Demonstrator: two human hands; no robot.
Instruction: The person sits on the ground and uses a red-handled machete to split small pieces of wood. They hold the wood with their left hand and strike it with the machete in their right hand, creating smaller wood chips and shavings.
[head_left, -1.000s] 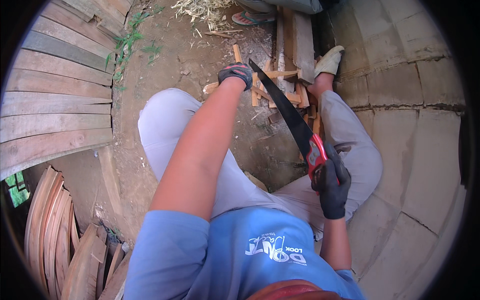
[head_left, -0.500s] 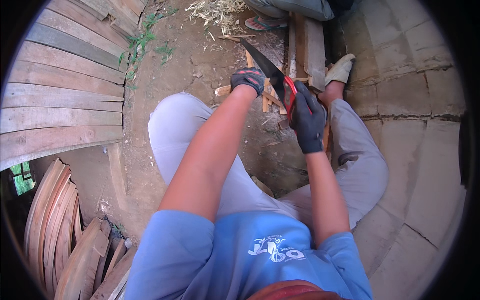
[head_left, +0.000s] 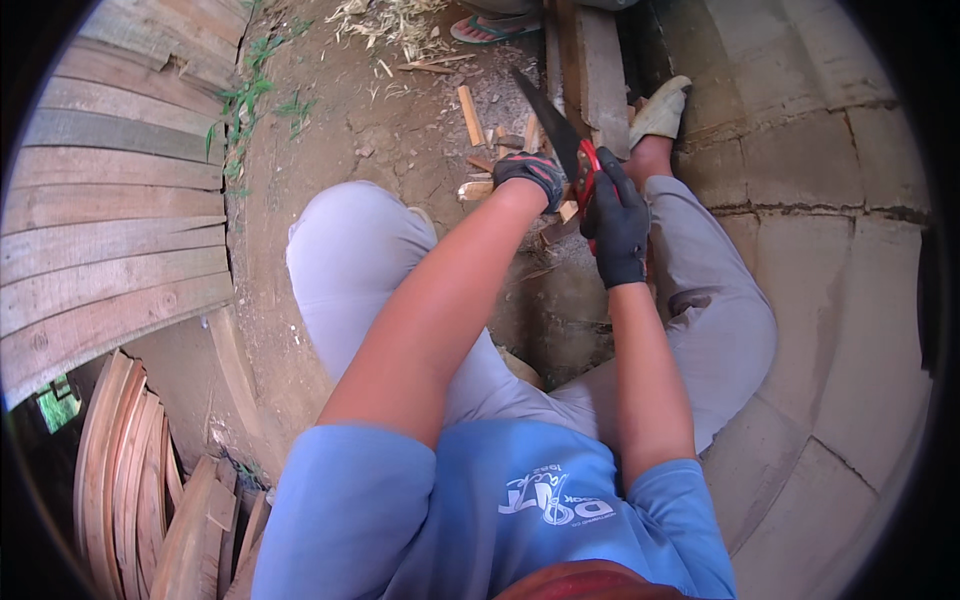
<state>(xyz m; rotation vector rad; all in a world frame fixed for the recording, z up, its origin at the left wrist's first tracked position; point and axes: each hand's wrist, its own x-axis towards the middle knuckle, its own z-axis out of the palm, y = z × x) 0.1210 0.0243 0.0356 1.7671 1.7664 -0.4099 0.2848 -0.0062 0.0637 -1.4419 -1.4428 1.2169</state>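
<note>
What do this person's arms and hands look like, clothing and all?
The left hand wears a dark glove with reddish streaks across the back; the right hand wears a dark glove, seemingly plain. Short blue sleeves leave both forearms bare.

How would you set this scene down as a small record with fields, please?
Left hand: gloved, closed on a wooden stick, mostly hidden by the hand
Right hand: gloved, gripping a red-handled handsaw
Saw direction: tip pointing away from the wearer
Saw contact with stick: cannot tell
Ground: loose wood strip, pale wood shavings
Beyond the hands: wooden beam, another person's flip-flop
Left side: wooden planks, curved boards
Right side: grey blocks
Clothing: light blue T-shirt, pale trousers
</note>
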